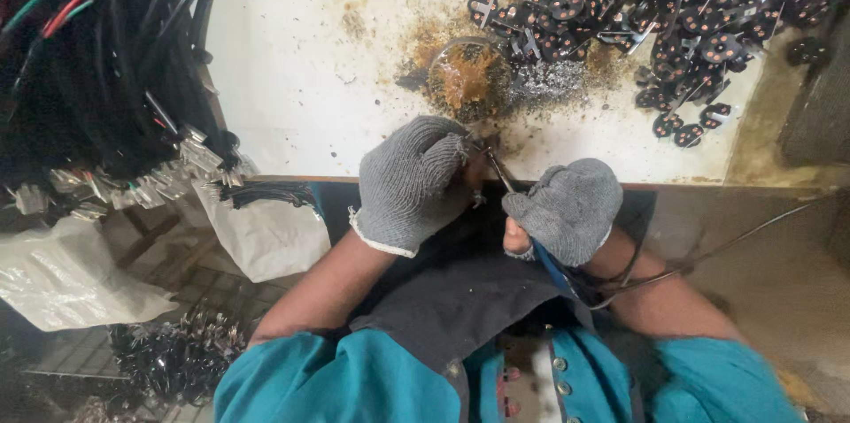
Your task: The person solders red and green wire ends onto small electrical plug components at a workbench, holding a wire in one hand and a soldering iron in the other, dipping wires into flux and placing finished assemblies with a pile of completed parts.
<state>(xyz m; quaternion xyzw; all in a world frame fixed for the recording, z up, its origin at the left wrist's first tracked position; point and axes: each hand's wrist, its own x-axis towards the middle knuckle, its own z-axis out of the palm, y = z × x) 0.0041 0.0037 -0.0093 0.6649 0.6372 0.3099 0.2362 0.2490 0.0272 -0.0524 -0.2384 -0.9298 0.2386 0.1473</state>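
- Gloved right hand grips a thin tool, fingers pressed together.
- Left hand fingers pinch a small part; best kept steady at the tip.

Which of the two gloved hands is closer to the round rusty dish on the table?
The left hand. Its knuckles lie just below the round dish, while the right hand sits lower, at the table edge.

Thin metal-tipped tool: slim, angled rod, tip pointing up-left toward the desk edge, sits between both hands. Small dark part at its tip, mostly hidden, detail unclear. Dark cord trails right.
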